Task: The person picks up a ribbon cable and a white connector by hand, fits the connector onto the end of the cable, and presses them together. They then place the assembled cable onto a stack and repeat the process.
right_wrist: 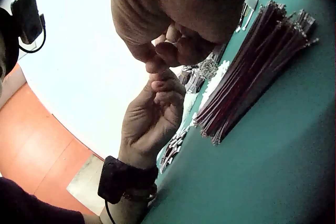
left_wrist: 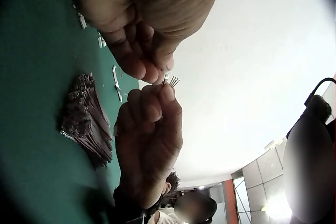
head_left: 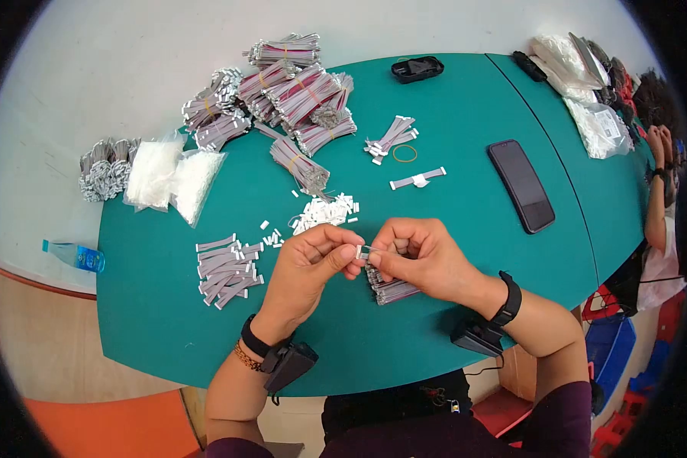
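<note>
Fingers [head_left: 339,259] of both hands — white connector [head_left: 362,252] pinched between.

The green tabletop [head_left: 320,320] bears cable bundles [head_left: 305,95], two bags [head_left: 195,183], white connectors [head_left: 324,215], short cables [head_left: 229,271], a phone [head_left: 521,185], a rubber band [head_left: 404,153] and a black case [head_left: 417,69]; a seam crosses its right side.

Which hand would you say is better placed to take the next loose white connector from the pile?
Probably the left hand: its fingers are just beside the white connector pile, whereas the right hand is farther away, nearer the cable bundle.
</note>
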### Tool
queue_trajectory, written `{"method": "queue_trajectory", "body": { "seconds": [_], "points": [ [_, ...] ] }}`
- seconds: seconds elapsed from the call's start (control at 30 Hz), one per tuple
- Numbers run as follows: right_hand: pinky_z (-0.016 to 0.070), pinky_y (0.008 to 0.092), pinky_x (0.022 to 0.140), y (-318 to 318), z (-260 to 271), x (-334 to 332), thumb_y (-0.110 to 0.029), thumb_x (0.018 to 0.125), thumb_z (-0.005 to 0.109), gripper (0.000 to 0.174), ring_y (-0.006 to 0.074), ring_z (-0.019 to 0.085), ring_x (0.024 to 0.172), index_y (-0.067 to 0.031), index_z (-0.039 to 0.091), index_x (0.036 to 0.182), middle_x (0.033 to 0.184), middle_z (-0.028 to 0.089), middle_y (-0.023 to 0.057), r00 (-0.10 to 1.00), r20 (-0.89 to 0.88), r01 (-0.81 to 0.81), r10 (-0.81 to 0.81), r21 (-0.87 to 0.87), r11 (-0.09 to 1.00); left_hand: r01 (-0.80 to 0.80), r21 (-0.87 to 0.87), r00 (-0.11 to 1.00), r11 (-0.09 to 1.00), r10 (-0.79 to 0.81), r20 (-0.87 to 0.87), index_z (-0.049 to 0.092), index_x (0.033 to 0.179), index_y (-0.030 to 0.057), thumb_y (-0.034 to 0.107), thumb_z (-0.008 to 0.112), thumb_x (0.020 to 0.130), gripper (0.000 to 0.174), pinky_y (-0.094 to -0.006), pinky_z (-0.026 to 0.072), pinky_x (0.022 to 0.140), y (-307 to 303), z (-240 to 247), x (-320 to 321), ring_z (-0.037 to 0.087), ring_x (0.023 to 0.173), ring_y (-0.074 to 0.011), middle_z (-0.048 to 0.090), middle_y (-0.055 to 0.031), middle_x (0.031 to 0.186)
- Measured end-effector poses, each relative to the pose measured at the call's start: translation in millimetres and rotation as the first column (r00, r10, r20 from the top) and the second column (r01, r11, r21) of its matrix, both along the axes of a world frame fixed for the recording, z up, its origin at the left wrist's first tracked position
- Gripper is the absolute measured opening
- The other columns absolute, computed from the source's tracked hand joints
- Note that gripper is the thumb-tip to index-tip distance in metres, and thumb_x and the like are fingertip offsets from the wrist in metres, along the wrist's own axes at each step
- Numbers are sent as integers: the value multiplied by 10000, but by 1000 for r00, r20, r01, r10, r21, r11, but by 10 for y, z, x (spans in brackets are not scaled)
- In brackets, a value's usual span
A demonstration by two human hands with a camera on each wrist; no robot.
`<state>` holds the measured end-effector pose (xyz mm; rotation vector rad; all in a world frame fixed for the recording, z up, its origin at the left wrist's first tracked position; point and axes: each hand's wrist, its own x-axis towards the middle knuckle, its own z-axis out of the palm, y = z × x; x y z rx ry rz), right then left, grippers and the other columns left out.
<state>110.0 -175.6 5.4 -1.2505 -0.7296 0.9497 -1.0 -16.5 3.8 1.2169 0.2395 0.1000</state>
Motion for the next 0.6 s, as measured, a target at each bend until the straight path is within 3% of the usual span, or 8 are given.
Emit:
{"method": "queue_trajectory", "body": {
  "seconds": [0.6],
  "points": [
    [354,184,471,1,-1,-8,-100,865,592,105,10,471,550,-25,555,801,633,556,-21,1000,18,5,-5,9,1000,-11,20,1000,1000,11,10,575,951,-4,96,599,861,137,-231,452,642,-14,-7,-3,554,713,-108,596,-51,795]
  ]
}}
